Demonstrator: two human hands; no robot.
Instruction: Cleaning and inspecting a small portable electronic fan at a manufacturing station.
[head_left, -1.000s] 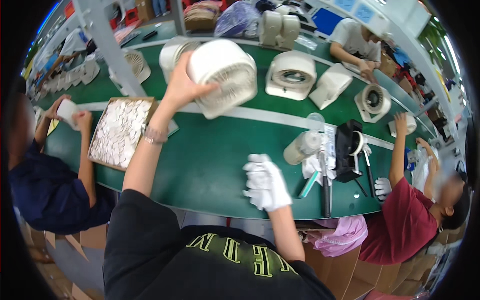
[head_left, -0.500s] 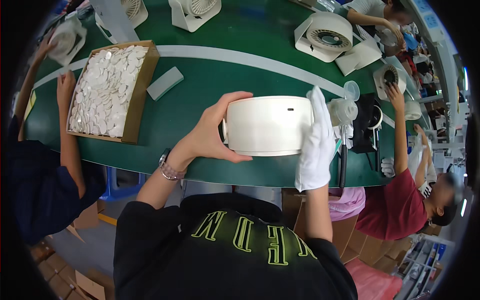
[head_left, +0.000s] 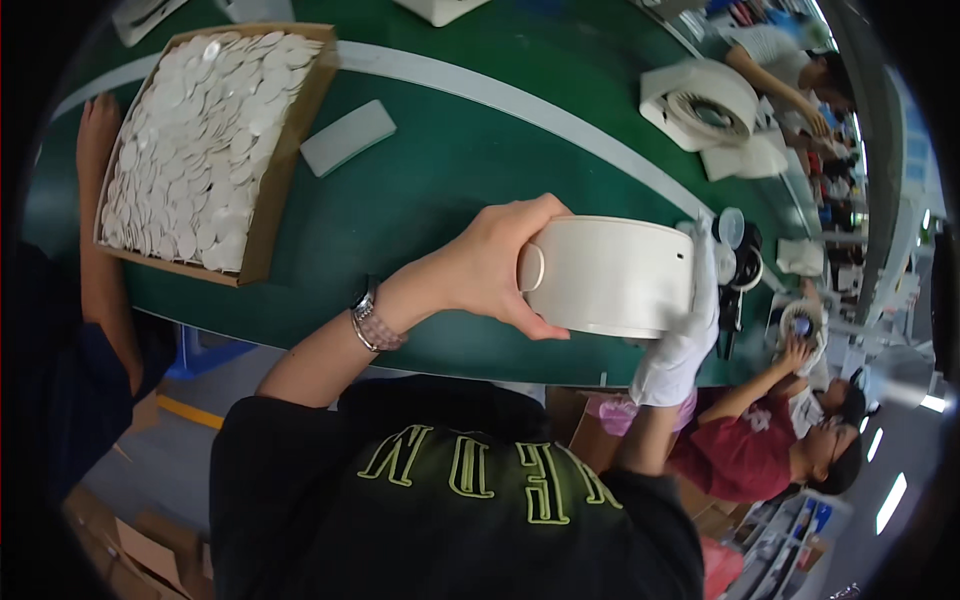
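Between my two hands is a white, drum-shaped fan housing (head_left: 612, 278), held up over the near part of the green table. Its curved side shows a small dark slot toward the right end and a round disc (head_left: 536, 268) at the left end. My bare left hand (head_left: 498, 262) grips the left end, thumb below and fingers over the top. A white glove covers my right hand (head_left: 688, 335), which presses along the right end; its fingertips are partly hidden and blurred.
A shallow cardboard box (head_left: 262, 220) full of white discs stands at left, by a co-worker's arm (head_left: 100, 220). Beside it lies a pale block (head_left: 348, 138). A white fan (head_left: 700, 105) is at the far right, and a clear plastic cup (head_left: 730, 228) stands beyond my glove. Co-workers sit along the right.
The view has turned, so the table's things have shifted in the picture. The fan housing, still between both hands, appears farther right and slightly tilted.
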